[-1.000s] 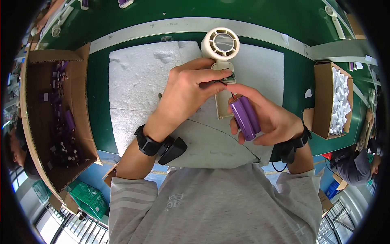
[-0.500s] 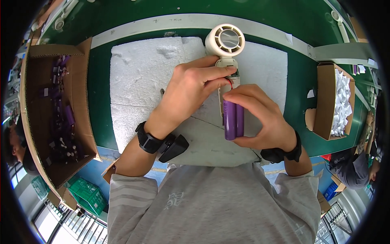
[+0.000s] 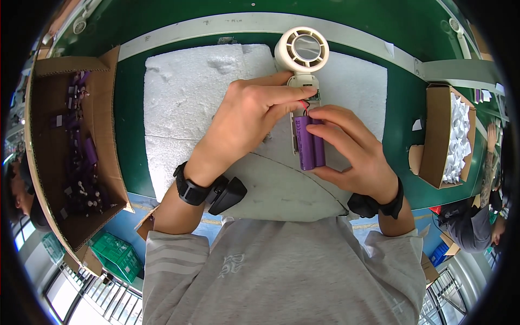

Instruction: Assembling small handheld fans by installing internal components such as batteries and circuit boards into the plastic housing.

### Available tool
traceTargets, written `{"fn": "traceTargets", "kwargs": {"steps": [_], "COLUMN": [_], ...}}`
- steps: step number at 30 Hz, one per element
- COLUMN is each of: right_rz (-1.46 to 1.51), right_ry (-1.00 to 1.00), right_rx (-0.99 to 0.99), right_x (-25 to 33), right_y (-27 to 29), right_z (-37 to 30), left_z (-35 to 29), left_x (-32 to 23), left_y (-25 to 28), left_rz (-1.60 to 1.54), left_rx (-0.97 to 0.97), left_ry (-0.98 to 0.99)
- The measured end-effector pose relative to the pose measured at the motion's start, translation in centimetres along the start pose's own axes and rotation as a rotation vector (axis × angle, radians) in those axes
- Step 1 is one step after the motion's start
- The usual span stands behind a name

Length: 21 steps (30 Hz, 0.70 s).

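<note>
Right hand [image 3: 355,149] grasping purple battery [image 3: 309,142]; left hand [image 3: 252,116] pinching fan [image 3: 303,70] handle at wires [image 3: 307,105]. Risk: wires pinched or torn.

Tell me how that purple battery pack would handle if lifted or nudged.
The purple battery pack looks rigid, probably dense for its size. Its rounded cells might roll on the white foam sheet. Thin wires tether it to the handheld fan, so tugging seems risky.

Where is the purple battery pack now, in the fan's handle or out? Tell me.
In, or nearly so: the purple battery pack lies lengthwise in the open handle of the white fan, pressed by the right hand. Whether it is fully seated cannot be told.
</note>
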State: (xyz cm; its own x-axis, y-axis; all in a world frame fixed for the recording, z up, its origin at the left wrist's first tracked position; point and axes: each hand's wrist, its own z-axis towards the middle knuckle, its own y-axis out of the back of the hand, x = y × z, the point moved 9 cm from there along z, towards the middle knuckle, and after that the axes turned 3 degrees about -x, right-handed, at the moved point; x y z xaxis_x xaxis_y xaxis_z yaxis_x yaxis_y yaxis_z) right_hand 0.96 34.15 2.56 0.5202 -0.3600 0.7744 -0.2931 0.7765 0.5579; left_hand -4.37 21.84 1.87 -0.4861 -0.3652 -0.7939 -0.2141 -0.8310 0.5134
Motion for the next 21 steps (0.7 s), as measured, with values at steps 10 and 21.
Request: {"fn": "traceTargets", "kwargs": {"steps": [10,21], "right_rz": [-0.127,-0.205], "right_ry": [0.012,-0.073], "right_rx": [-0.014,-0.117], "right_x": [0.20,-0.31], "right_y": [-0.24,0.05], "right_z": [0.42,0.00], "left_z": [-0.12,-0.21], "left_x": [0.30,0.61], "left_y": [0.00,-0.30], "left_rz": [-0.018,0.006], "left_rx": [0.066,0.107], "left_ry": [0.044,0.068]}}
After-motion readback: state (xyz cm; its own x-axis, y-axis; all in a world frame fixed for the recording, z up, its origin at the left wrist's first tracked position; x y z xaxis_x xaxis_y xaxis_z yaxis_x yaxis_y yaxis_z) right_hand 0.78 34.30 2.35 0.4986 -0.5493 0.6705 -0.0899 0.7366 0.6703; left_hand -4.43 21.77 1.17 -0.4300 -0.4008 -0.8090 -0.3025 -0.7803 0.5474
